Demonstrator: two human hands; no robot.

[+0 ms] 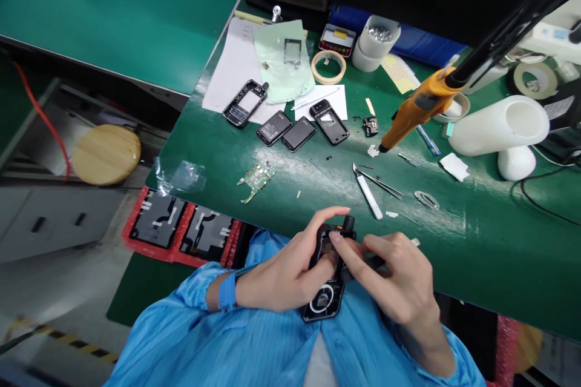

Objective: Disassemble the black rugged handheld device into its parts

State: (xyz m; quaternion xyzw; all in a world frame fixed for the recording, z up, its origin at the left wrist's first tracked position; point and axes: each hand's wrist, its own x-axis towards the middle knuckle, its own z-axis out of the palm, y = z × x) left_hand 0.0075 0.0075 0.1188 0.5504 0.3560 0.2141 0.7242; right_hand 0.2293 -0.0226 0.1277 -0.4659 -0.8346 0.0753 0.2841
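Observation:
A black handheld device housing [330, 309] with a stubby antenna and a round ring on its face is tilted at the bench's front edge, close to my body. My left hand [290, 272] is wrapped around it, thumb across its face and index finger near the antenna. The index fingertip of my right hand [394, 272] presses on the housing's upper part. Its other fingers are curled on a dark piece, mostly hidden, whose kind I cannot make out. Beyond my hands lie a white-handled craft knife [368, 194] and tweezers [384, 183].
A green circuit board [256, 180], two batteries [285, 131], a front housing [246, 103] and a back housing [330, 122] lie on the green bench. An orange electric screwdriver [415, 107] hangs at right. Red bubble-wrap trays [181, 217] stand at the lower left.

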